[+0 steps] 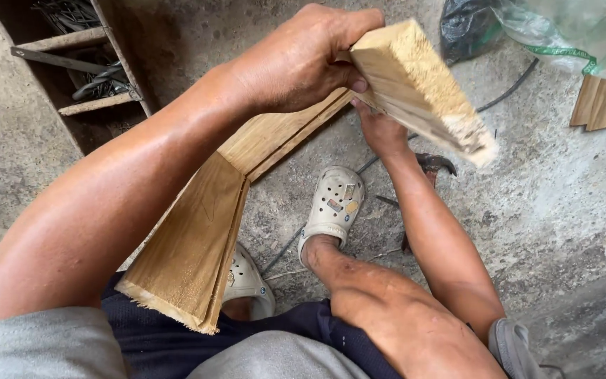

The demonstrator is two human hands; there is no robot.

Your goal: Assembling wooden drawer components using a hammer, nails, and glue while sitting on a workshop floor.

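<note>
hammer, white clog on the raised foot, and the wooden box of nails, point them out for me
hammer [435,164], head view, on its dark claw head beside the right forearm
white clog [334,203], head view, on its perforated upper
wooden box of nails [104,104], head view, on its lower wooden divider

Bare concrete floor [562,210] open at right, hammer [433,165] and cable [506,91] beneath planks, nail box [78,77] blocking upper left

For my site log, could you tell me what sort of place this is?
Probably a rough woodworking spot: bare concrete floor, a wooden box of nails, and a hammer near sawn planks.
</note>
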